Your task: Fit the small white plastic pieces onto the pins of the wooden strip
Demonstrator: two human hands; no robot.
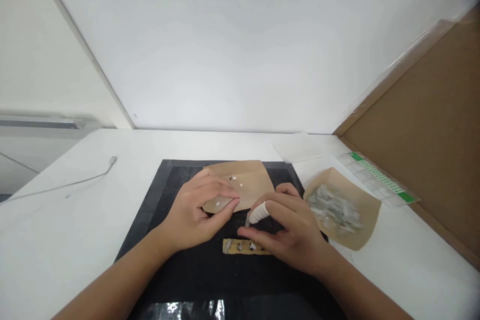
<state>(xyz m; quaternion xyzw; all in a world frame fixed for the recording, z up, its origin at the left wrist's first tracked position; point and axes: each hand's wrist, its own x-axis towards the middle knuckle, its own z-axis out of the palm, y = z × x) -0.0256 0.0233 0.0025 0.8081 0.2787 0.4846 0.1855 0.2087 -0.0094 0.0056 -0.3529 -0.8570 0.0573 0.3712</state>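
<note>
Sitting between right fingers (257, 235), seemingly: a translucent piece (247, 220).

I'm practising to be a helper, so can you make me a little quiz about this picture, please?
1. Which hand wears the white finger cover?
2. True or false: the thin cable's end lies on the white table, away from the black mat.
3. What lies on the brown paper nearest the left hand?
A) A spoon
B) Small white bits
C) A toy car

Key:
1. The right hand
2. True
3. B
</note>
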